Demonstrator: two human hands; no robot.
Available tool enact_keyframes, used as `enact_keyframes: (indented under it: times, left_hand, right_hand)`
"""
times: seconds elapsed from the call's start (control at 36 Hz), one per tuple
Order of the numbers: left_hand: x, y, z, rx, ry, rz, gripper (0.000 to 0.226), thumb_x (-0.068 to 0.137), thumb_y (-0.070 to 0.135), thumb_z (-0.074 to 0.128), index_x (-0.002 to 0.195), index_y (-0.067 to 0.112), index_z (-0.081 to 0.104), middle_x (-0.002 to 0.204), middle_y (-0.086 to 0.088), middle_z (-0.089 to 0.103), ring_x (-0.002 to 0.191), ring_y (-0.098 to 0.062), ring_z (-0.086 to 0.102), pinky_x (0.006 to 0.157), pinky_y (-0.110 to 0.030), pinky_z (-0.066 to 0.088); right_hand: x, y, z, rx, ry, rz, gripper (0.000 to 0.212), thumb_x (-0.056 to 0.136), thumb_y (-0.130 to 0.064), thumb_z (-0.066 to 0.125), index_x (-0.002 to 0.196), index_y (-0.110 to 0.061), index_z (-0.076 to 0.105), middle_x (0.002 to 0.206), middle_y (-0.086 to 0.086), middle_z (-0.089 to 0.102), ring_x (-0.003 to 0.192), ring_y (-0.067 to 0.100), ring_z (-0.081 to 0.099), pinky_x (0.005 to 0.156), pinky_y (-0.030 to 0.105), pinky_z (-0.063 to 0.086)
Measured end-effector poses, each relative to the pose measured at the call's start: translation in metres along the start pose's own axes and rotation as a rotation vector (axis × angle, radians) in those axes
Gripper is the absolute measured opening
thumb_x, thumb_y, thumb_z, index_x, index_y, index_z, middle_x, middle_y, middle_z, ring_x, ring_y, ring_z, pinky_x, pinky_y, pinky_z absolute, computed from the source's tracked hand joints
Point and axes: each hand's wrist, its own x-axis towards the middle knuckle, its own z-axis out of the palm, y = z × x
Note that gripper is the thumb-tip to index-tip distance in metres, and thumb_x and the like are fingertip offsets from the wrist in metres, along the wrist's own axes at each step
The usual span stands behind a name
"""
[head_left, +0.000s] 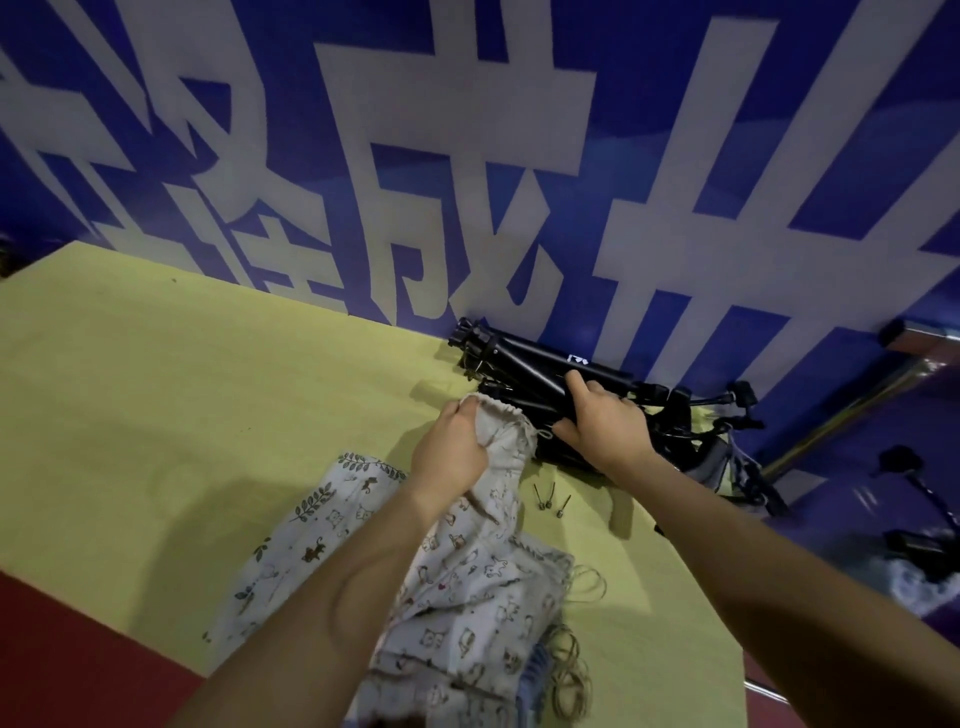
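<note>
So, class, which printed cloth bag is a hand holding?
The cat-print bag whose gathered mouth the left hand grips beside the tripod; the others lie unheld.

A single view, from the person's head, faces forward and tilts down over the bench (156, 389). It sits close (all within arm's reach), with the left hand (452, 452) and the right hand (605, 426) just below centre. The blue lettered wall (467, 156) fills 12 o'clock, and the wide-angle lens bends the edges.

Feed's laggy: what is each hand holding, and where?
Left hand grips the printed cloth bag at its gathered mouth; right hand grips the black folded tripod around its legs.
</note>
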Motion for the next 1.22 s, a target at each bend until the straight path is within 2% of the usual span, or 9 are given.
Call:
enact_keyframes:
  times: [0.25,0.39,0.53,0.64,0.81,0.92,1.03,1.17,1.22]
  left_hand:
    - [-0.019,0.001,-0.011,-0.073,0.010,0.020,0.065,0.089,0.001,0.048,0.148,0.009,0.021,0.151,-0.008,0.029,0.136,-0.025,0.035,0.107,-0.032,0.034]
    - [-0.023,0.001,-0.012,-0.118,0.010,0.006,0.046,0.086,0.014,0.059,0.130,0.007,0.048,0.130,-0.013,0.049,0.113,-0.031,0.053,0.094,-0.034,0.044]
    - [-0.034,0.005,-0.014,-0.116,0.026,0.013,0.037,0.086,0.016,0.057,0.122,0.006,0.053,0.121,-0.013,0.051,0.108,-0.031,0.055,0.090,-0.034,0.045]
    - [-0.034,0.002,-0.011,-0.132,0.010,0.020,0.050,0.080,0.005,0.061,0.128,0.007,0.047,0.132,-0.010,0.047,0.114,-0.028,0.052,0.099,-0.036,0.045]
    - [-0.043,0.007,-0.014,-0.125,-0.032,0.028,0.078,0.084,-0.005,0.055,0.149,0.007,0.014,0.157,-0.005,0.016,0.143,-0.022,0.023,0.113,-0.026,0.024]
    - [-0.046,0.008,-0.015,-0.148,-0.031,0.045,0.086,0.085,-0.002,0.056,0.152,0.013,0.005,0.159,-0.002,0.009,0.145,-0.020,0.017,0.112,-0.025,0.022]
    - [-0.052,0.010,-0.014,-0.061,-0.122,0.118,0.086,0.084,-0.008,0.051,0.151,0.015,0.002,0.160,0.001,0.002,0.146,-0.016,0.011,0.114,-0.022,0.017]
    - [-0.063,0.017,-0.011,0.107,-0.143,0.206,0.087,0.082,-0.008,0.048,0.151,0.017,0.003,0.160,0.005,0.000,0.145,-0.014,0.016,0.113,-0.031,0.033]
    - [-0.066,0.021,-0.011,0.158,-0.122,0.231,0.086,0.081,-0.007,0.047,0.151,0.019,0.006,0.160,0.007,0.004,0.143,-0.016,0.023,0.106,-0.036,0.042]
  right_hand:
    - [-0.041,-0.007,-0.026,-0.039,0.092,-0.037,0.044,0.087,-0.043,0.053,0.120,-0.017,0.037,0.092,0.005,0.064,0.079,0.029,0.063,0.056,0.030,0.038]
    - [-0.057,-0.021,-0.031,0.032,0.082,-0.012,0.054,0.089,-0.041,0.052,0.132,-0.017,0.032,0.095,0.009,0.065,0.087,0.034,0.063,0.063,0.034,0.041]
    - [-0.081,-0.021,-0.036,0.129,0.126,0.009,0.051,0.089,-0.038,0.052,0.133,-0.022,0.032,0.103,0.007,0.064,0.089,0.033,0.062,0.061,0.033,0.041]
    - [-0.096,-0.012,-0.041,0.109,0.140,0.005,0.046,0.087,-0.038,0.052,0.127,-0.024,0.035,0.100,0.006,0.066,0.089,0.033,0.062,0.064,0.035,0.043]
    - [-0.113,0.007,-0.046,-0.045,0.064,-0.033,0.050,0.087,-0.037,0.051,0.132,-0.024,0.035,0.099,0.008,0.066,0.090,0.034,0.062,0.065,0.035,0.046]
    - [-0.119,0.011,-0.041,-0.191,0.000,-0.092,0.058,0.086,-0.037,0.051,0.139,-0.027,0.030,0.101,0.006,0.065,0.088,0.033,0.063,0.060,0.032,0.039]
    - [-0.122,0.010,-0.034,-0.260,-0.046,-0.130,0.054,0.086,-0.032,0.050,0.136,-0.027,0.031,0.101,0.006,0.065,0.085,0.032,0.062,0.060,0.031,0.038]
    - [-0.121,0.001,-0.036,-0.343,-0.056,-0.170,0.043,0.088,-0.022,0.048,0.129,-0.022,0.036,0.097,0.006,0.063,0.084,0.031,0.062,0.053,0.028,0.030]
    - [-0.118,-0.002,-0.036,-0.389,-0.052,-0.186,0.044,0.088,-0.017,0.048,0.131,-0.020,0.036,0.104,0.008,0.062,0.093,0.031,0.061,0.067,0.032,0.038]
